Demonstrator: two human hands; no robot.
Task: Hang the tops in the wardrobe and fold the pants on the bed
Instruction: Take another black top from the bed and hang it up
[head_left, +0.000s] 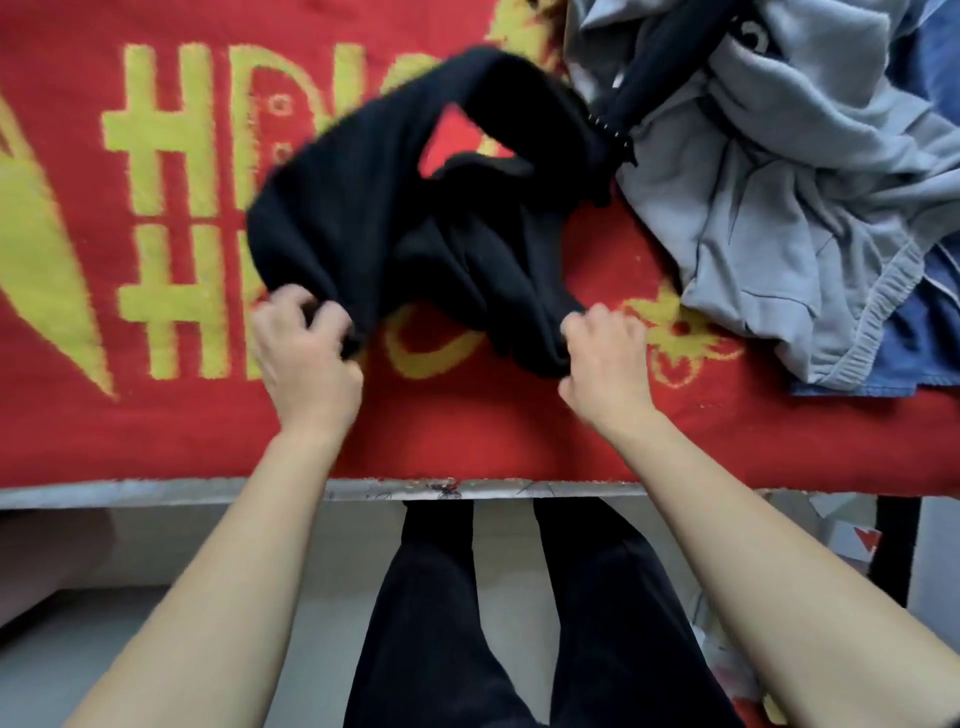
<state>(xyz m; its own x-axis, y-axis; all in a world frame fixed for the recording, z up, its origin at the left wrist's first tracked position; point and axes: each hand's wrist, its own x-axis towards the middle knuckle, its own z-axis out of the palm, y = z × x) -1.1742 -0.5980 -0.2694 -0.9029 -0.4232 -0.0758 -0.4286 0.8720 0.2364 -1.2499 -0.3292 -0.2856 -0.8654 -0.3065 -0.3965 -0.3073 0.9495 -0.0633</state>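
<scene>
Two hands, left hand and right hand, each clenching black pants above the red blanket. Risk: bunched legs, uneven fold; pile of grey garments adjacent, snagging likely.

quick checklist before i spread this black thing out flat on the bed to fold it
1. Left hand grips the black garment: ok.
2. Right hand grips it too: ok.
3. Garment flat and smooth: not ok, it is bunched and twisted.
4. Bare red blanket near the bed edge to spread on: ok.
5. Far end free of the grey clothes pile: cannot tell, it lies against the pile.
6. Pants rather than a top: cannot tell.
</scene>
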